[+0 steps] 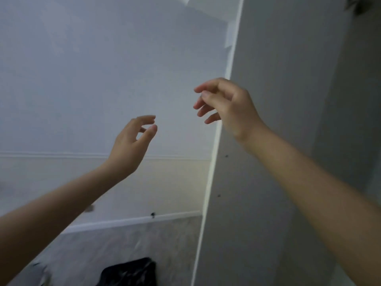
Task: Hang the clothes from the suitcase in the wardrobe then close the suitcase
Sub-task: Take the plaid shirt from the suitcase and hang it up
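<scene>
Nearest the camera, two bare forearms are seen reaching forward and upward from the lower corners of the view. At the bottom edge, on a grey carpeted floor (144, 242), a dark garment (132, 272) is partly seen; whether it lies in a suitcase cannot be told. Farther out, the left hand (132, 145) is held raised with its grip loosely open, thumb and fingers curled slightly apart, and nothing is held in it. The right hand (226, 106) is raised higher, its grip likewise open and empty, fingers bent. Behind the hands, a pale panel (103, 79) is seen, bordered on the right by a white vertical edge (218, 141), beyond which a grey wall (288, 79) stands.
</scene>
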Motion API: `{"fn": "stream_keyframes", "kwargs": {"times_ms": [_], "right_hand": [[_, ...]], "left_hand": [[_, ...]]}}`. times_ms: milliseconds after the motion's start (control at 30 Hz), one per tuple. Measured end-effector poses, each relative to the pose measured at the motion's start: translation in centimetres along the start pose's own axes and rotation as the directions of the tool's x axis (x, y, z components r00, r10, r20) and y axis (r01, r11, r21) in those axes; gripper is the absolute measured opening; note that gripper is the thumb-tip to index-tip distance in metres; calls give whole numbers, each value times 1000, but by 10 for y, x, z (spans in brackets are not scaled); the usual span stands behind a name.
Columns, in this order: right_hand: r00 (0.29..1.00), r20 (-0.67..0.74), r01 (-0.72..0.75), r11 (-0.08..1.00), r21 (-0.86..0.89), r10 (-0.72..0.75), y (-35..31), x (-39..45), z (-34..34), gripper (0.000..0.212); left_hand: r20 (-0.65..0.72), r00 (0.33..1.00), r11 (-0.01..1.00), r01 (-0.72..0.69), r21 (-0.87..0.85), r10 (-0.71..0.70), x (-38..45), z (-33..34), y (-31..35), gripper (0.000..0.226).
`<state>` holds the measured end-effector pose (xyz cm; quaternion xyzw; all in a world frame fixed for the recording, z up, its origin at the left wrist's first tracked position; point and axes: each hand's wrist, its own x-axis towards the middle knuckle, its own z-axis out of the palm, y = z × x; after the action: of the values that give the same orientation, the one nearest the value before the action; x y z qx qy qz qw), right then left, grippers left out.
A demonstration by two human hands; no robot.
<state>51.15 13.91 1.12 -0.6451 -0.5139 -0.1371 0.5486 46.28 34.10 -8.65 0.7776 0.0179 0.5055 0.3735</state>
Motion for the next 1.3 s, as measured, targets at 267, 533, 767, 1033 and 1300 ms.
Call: {"fn": "stream_keyframes", "kwargs": {"times_ms": [267, 533, 767, 1033, 1300], "right_hand": [[981, 167, -114, 992, 54, 103, 47, 11, 130, 17], [924, 248, -301, 954, -3, 292, 169, 47, 274, 17], [832, 209, -507, 858, -88, 513, 279, 85, 340, 18], [723, 201, -638, 751, -172, 661, 419, 83, 358, 18], [649, 271, -671, 703, -235, 711, 566, 89, 393, 13]], "left_hand": [[-54, 965, 961, 262, 90, -258, -48, -87, -99, 29], [-57, 918, 903, 396, 165, -392, -61, -128, -246, 32], [3, 729, 728, 684, -51, -684, -5, -125, -368, 32], [49, 448, 408, 848, -337, -892, 9, -67, -480, 41], [-56, 372, 349, 794, -498, -927, -2, -8, -565, 44]]}}
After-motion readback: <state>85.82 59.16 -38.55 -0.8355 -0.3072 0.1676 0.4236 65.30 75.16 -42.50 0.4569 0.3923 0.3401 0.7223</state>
